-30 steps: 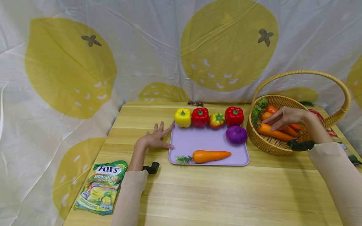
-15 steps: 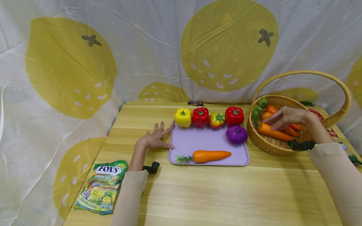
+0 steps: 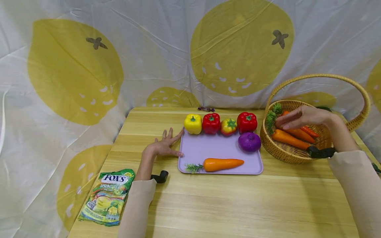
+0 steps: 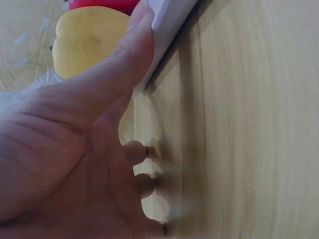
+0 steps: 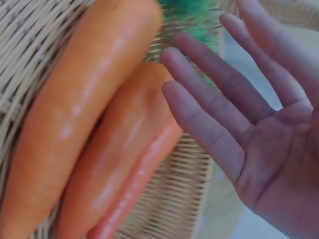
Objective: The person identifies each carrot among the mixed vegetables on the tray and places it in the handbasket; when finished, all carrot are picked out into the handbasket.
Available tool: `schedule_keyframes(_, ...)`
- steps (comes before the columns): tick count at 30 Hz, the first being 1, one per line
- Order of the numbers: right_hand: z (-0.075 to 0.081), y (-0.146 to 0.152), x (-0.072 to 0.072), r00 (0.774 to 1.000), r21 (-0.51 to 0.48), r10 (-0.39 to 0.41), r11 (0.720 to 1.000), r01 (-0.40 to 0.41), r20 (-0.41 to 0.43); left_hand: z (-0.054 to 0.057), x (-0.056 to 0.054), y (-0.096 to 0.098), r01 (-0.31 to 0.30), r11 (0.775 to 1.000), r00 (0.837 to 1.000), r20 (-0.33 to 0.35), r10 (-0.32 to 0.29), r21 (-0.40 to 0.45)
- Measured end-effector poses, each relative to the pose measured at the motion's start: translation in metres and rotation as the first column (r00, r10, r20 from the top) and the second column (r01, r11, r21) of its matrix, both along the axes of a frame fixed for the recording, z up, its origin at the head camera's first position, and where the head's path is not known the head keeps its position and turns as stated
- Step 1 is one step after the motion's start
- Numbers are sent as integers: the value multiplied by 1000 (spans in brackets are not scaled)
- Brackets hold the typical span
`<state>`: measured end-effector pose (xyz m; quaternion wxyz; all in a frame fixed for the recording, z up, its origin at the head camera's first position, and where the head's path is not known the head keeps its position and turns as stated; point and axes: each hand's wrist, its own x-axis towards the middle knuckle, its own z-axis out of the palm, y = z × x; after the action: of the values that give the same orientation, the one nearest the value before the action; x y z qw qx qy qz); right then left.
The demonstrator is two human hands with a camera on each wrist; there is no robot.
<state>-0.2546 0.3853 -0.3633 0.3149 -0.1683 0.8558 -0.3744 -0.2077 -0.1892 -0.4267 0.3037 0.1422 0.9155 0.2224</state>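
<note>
My left hand point(image 3: 163, 146) lies with spread fingers at the left edge of the lilac tray point(image 3: 193, 145), thumb and index finger touching its rim. On the tray are a carrot point(image 3: 223, 164) with green leaves and a purple onion point(image 3: 249, 142). A yellow bell pepper point(image 3: 192, 124), red bell peppers and a small red-yellow tomato-like fruit point(image 3: 229, 127) line its far edge. My right hand point(image 3: 309, 117), fingers extended, is over the wicker basket point(image 3: 290, 158) holding nothing. Below it, the right wrist view shows carrots point(image 5: 75, 114) and a thinner red-orange vegetable point(image 5: 144, 184) in the basket.
The basket's tall handle point(image 3: 321, 76) arches over the right hand's side. A green candy bag point(image 3: 107, 198) lies at the table's left. One wrapped candy point(image 3: 206, 109) is near the back edge, before a lemon-print cloth point(image 3: 160, 59).
My right hand has let go of the front carrot in the basket and lifted slightly up and to the right. The left hand and the tray stay put.
</note>
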Motion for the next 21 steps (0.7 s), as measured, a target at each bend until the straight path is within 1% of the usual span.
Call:
schedule_keyframes(3,12,-5,8,998,50,5,999,-2,-68,-1,0,0,0,1000,1000,1,0,0)
schedule_keyframes(5,20,-10,16,995,57,1,998,4,-104,-1,0,0,2,1000,1000,2,-2,0)
schedule_keyframes(9,32,-24,32,986,17,-1,1000,4,-168,0,0,0,3,1000,1000,4,-3,3)
schedule_keyframes(12,36,-39,45,974,-34,7,999,-16,-225,0,0,0,0,1000,1000,5,0,8)
schedule_keyframes(14,37,-52,54,967,-80,8,996,-29,-253,0,0,0,1,1000,1000,4,-1,9)
schedule_keyframes(16,35,-67,63,966,-125,-9,992,-25,-260,0,0,0,2,1000,1000,1,-2,9)
schedule_keyframes(19,28,-94,73,966,-173,-40,985,-5,-254,0,1,0,3,1000,1000,-2,-3,6)
schedule_keyframes(21,21,-111,78,966,-194,-47,981,-3,-253,0,1,0,2,1000,1000,-2,-2,7)
